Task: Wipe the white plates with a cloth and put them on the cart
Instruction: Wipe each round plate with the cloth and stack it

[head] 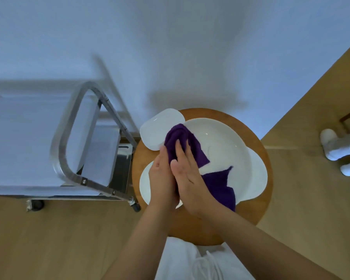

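Observation:
A round wooden table (pixel 251 219) carries several white plates. The biggest plate (pixel 222 142) lies in the middle, a rounded square plate (pixel 160 126) sits at the upper left, and other plates (pixel 258 174) stick out from under the big one. A purple cloth (pixel 182 138) is draped over the big plate, its tail (pixel 222 186) hanging down to the right. My left hand (pixel 162 178) and my right hand (pixel 188 176) lie side by side, both holding the cloth with the fingers over its bunched end. The cart (pixel 69 138) stands to the left.
The cart has a steel handle frame (pixel 107 106), a white top and castors (pixel 36 205), and its corner almost touches the table. A white wall runs behind. On the wooden floor at the right stand a person's feet in white slippers (pixel 335 146).

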Motion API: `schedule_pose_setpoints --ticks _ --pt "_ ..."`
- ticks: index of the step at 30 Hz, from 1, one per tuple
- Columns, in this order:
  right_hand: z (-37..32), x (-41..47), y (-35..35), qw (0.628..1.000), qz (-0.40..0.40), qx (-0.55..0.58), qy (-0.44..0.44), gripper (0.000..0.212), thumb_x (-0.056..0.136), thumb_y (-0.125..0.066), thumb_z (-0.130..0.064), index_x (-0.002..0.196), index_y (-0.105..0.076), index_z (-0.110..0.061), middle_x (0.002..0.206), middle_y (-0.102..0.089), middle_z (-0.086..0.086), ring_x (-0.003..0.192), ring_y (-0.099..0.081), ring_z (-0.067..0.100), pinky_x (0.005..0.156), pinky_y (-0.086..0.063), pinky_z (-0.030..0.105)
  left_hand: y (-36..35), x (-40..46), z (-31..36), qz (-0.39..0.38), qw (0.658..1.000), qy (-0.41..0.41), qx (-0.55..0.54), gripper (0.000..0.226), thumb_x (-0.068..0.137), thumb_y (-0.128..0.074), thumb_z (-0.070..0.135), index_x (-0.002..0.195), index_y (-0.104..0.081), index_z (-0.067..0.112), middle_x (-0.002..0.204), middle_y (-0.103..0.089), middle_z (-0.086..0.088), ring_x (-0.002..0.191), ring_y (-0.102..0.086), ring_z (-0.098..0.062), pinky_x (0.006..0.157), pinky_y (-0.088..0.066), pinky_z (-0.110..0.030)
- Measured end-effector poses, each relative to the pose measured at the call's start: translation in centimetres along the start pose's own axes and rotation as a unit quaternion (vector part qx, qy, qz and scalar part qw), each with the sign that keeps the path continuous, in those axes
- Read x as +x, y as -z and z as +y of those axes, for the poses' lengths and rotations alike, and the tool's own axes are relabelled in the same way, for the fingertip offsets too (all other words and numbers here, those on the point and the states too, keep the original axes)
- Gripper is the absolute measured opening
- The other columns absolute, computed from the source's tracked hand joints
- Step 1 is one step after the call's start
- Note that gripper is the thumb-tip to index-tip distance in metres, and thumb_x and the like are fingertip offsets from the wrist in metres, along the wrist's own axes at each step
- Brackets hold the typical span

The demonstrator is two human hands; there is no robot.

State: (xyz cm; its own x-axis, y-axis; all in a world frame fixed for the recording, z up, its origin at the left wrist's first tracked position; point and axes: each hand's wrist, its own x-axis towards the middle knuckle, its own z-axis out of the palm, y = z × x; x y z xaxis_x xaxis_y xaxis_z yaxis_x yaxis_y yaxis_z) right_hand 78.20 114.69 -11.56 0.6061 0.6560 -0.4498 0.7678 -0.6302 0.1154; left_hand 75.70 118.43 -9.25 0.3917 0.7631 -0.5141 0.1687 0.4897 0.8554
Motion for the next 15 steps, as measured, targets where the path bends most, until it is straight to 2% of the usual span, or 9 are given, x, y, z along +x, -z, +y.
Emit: schedule_pose_setpoints --ticks 1,2,3,4,6,9,11,13,15 --pt "-0.1 -1.4 -0.1 0.986 0.023 0.155 0.048 0.055 0.092 -0.045 -0.018 0.143 -0.028 -0.012 0.145 -0.035 0.020 0.138 -0.024 0.038 0.114 -0.022 0.046 0.5 0.2 0.6 -0.001 0.999 -0.046 0.014 0.029 0.099 -0.041 0.041 0.119 -0.057 0.027 0.130 -0.059 -0.003 0.099 -0.064 0.000 0.077 -0.046 -0.007" --pt "0.9 -2.8 -0.5 0.960 0.071 0.248 0.111 0.053 0.097 -0.031 -0.039 0.146 -0.014 -0.031 0.154 -0.020 0.003 0.143 -0.013 0.022 0.116 -0.020 0.034 0.9 0.2 1.5 0.007 0.999 -0.043 0.007 0.034 0.097 -0.040 0.050 0.105 -0.063 0.027 0.114 -0.067 -0.004 0.086 -0.068 -0.003 0.066 -0.052 -0.012" --pt "1.8 -3.0 -0.1 0.939 0.118 0.264 0.186 0.056 0.093 -0.022 -0.056 0.145 -0.004 -0.042 0.156 -0.011 -0.009 0.143 -0.009 0.011 0.115 -0.021 0.029 1.5 0.8 1.8 0.003 0.999 -0.032 -0.006 0.042 0.094 -0.038 0.057 0.102 -0.066 0.026 0.101 -0.072 -0.004 0.083 -0.069 -0.007 0.063 -0.055 -0.017" --pt "3.1 -3.8 -0.7 0.919 0.164 0.281 0.222 0.063 0.088 -0.024 -0.063 0.145 -0.004 -0.044 0.156 -0.011 -0.011 0.142 -0.014 0.010 0.112 -0.027 0.029 1.9 1.2 2.0 0.004 1.000 -0.026 0.001 0.049 0.091 -0.038 0.062 0.102 -0.067 0.024 0.095 -0.073 -0.003 0.086 -0.070 -0.014 0.068 -0.058 -0.025" --pt "5.8 -4.0 -2.1 0.895 0.259 0.245 0.267 0.072 0.082 -0.051 -0.056 0.144 -0.022 -0.033 0.152 -0.030 -0.001 0.135 -0.036 0.019 0.101 -0.039 0.030 2.4 1.3 2.8 -0.006 1.000 -0.007 -0.002 0.052 0.088 -0.040 0.066 0.108 -0.065 0.025 0.099 -0.071 -0.004 0.094 -0.068 -0.024 0.077 -0.058 -0.040" --pt "9.0 -3.2 -3.2 0.866 0.323 0.104 0.367 0.076 0.069 -0.079 -0.028 0.134 -0.040 -0.021 0.137 -0.051 0.009 0.123 -0.051 0.027 0.094 -0.044 0.033 3.3 1.5 4.4 -0.040 0.997 -0.001 0.063 0.055 0.085 -0.043 0.069 0.102 -0.065 0.021 0.084 -0.068 -0.001 0.082 -0.064 -0.020 0.061 -0.053 -0.031" --pt "11.1 -2.7 -3.4 0.846 0.360 0.063 0.389 0.070 0.071 -0.079 -0.018 0.130 -0.043 -0.019 0.131 -0.055 0.013 0.119 -0.055 0.030 0.092 -0.048 0.037 3.7 1.6 5.3 -0.087 0.993 0.014 0.082 0.052 0.083 -0.048 0.070 0.098 -0.066 0.023 0.079 -0.070 0.000 0.081 -0.066 -0.021 0.064 -0.055 -0.033" --pt "11.5 -2.7 -3.2 0.826 0.405 0.043 0.390 0.053 0.079 -0.071 -0.016 0.126 -0.045 -0.017 0.124 -0.060 0.014 0.112 -0.059 0.030 0.086 -0.053 0.038 3.7 1.4 6.1 -0.127 0.988 0.042 0.074 0.055 0.081 -0.050 0.069 0.109 -0.065 0.024 0.097 -0.072 -0.005 0.098 -0.066 -0.028 0.084 -0.055 -0.045" --pt "11.1 -3.0 -3.0 0.817 0.434 0.042 0.377 0.030 0.090 -0.056 -0.015 0.119 -0.054 -0.014 0.113 -0.067 0.016 0.099 -0.066 0.031 0.072 -0.058 0.036 3.7 1.4 6.8 -0.124 0.988 0.060 0.064 0.058 0.083 -0.051 0.065 0.118 -0.062 0.021 0.111 -0.068 -0.010 0.106 -0.063 -0.032 0.094 -0.050 -0.052"
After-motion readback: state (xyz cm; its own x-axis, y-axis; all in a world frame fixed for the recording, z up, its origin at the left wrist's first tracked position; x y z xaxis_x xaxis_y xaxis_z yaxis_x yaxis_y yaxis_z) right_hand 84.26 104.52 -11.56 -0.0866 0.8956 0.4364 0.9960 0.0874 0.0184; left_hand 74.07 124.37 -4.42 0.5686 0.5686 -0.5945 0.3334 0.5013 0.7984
